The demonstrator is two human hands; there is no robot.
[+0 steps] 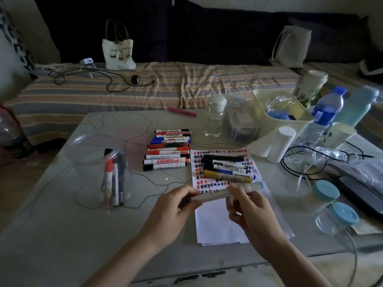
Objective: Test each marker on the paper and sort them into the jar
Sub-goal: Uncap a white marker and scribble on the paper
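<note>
Both hands (209, 206) around one marker (219, 193)

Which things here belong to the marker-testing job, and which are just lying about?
Job: held marker, left hand, right hand, paper, jar, marker row, markers on paper.

Lying about: pink pen, tissue roll, basket, blue-capped bottle, tote bag.
</note>
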